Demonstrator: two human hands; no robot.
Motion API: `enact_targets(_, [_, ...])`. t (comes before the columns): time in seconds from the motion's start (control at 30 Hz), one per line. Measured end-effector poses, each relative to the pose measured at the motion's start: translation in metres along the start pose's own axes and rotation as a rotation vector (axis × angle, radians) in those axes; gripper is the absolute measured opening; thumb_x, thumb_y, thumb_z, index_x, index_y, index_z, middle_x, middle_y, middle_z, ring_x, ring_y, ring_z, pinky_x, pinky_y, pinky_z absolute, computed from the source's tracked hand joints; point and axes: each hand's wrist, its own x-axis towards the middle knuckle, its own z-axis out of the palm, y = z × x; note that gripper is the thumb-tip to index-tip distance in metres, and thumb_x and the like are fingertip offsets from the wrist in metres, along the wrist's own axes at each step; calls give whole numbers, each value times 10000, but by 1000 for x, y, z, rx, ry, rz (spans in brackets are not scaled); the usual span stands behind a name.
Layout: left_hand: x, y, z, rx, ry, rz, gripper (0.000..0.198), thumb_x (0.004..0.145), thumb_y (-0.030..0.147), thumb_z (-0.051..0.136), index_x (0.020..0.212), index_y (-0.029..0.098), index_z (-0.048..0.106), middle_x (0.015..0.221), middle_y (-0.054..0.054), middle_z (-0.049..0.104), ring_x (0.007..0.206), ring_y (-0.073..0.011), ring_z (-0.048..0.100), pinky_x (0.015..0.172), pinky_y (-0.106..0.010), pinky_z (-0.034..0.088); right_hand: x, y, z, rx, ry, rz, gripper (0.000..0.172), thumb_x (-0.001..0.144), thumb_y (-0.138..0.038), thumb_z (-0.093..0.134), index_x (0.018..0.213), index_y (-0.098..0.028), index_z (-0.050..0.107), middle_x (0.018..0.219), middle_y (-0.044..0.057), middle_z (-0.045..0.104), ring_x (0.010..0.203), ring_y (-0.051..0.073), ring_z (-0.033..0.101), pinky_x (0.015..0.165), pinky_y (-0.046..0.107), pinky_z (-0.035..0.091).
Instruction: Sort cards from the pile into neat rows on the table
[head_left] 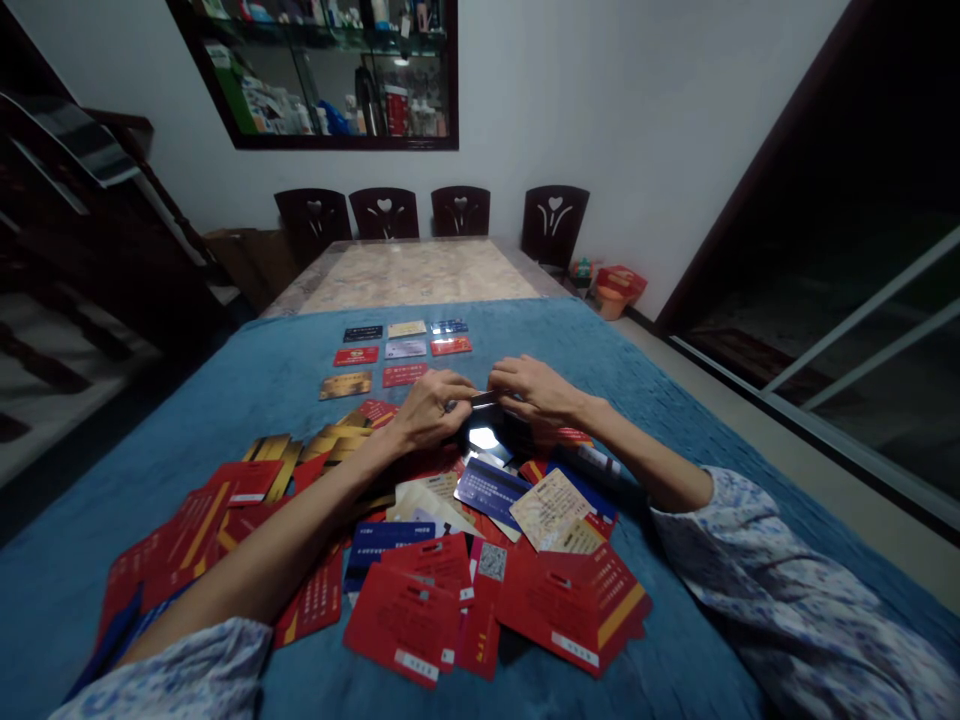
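Over the middle of a spread pile of cards, my left hand (431,408) and my right hand (538,388) meet. Both are closed, fingertips pinching opposite ends of a thin dark card (484,398) seen nearly edge-on. Its face is hidden from me. Below the hands lie a blue-purple card (491,487), a cream card (553,508) and red cards (405,622) that overlap. Gold cards (337,440) and more red ones (199,520) lie beside my left forearm. Farther off, several cards are set out in short rows, among them a black card (363,333) and a brown-gold card (346,385).
A blue cloth (285,345) covers the near part of the table, and the far end shows a marble-patterned top (420,270). Dark chairs (555,225) stand behind it by the wall. An orange bin (611,300) with a red box is on the floor at right.
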Motion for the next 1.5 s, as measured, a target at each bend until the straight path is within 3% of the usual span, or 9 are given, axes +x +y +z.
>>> enact_targets(0.17, [2,5,-5,-24,-6,-40,329,857,156,496,929,187,815,1004,-80,781,912,-215,690,882,-384,542,0,0,-2,-21,44,-11,157,916,-234,462,961,-191,607,940,92,642,888,236,528,798,352,322])
enact_targets(0.4, [4,6,-1,-39,92,-63,296,841,111,514,927,173,791,885,-66,740,848,-190,660,801,-332,533,0,1,-4,22,64,4,152,918,-237,456,931,-190,601,873,78,639,849,218,534,773,334,318])
enact_targets(0.63, [3,-7,6,-61,125,-77,348,849,64,524,1094,165,750,963,-64,758,886,-180,679,838,-329,547,0,8,2,70,102,56,192,904,-184,506,1052,-189,628,893,59,678,850,191,570,786,314,339])
enact_targets(0.9, [1,-7,6,0,70,-89,362,838,73,551,1141,178,720,981,-66,765,873,-192,668,846,-353,542,-1,6,3,-5,21,197,454,798,-162,621,1245,-211,555,1044,87,723,963,237,626,807,322,346])
enact_targets(1.07, [2,-2,6,59,18,-115,371,812,79,545,1141,169,690,1027,-85,753,896,-213,655,862,-362,522,0,5,3,-65,-39,201,426,813,-201,633,1230,-234,550,1160,106,728,994,244,637,784,315,338])
enact_targets(1.3, [2,-1,6,100,-50,-173,327,782,112,534,1084,179,636,896,-58,707,800,-212,630,790,-350,503,0,4,3,-93,-57,253,375,901,-234,554,1275,-215,546,1117,120,751,905,220,657,720,303,333])
enact_targets(1.5, [1,-4,8,76,-30,-200,328,788,127,541,1101,187,622,860,-44,703,740,-187,641,734,-318,503,-1,3,2,-82,-62,282,326,938,-283,520,1252,-211,576,1076,115,733,786,191,621,649,285,315])
